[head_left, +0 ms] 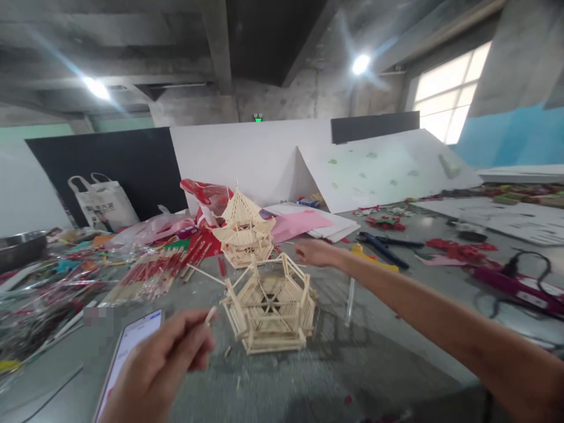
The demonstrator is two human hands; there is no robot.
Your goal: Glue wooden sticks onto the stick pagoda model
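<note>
My left hand (170,358) is closed, with a short pale wooden stick (210,316) pinched between thumb and forefinger. In front of it stands an open wooden stick frame (273,343) with several sides and sticks radiating around a dark opening in its floor. My right hand (312,252) reaches across beyond the frame's right rear edge, its fingers curled; what they hold, if anything, I cannot make out. Behind the frame rises a small stick pavilion (244,226) with a pointed roof. One long thin stick (206,274) slants to the frame's left side.
A phone (132,346) lies beside my left hand. Bundled red-tipped sticks (158,270) and plastic bags cover the left. On the right are a clear rod (350,299), a yellow object (374,258), a dark-blue tool (385,249) and a purple power strip (515,285) with cables.
</note>
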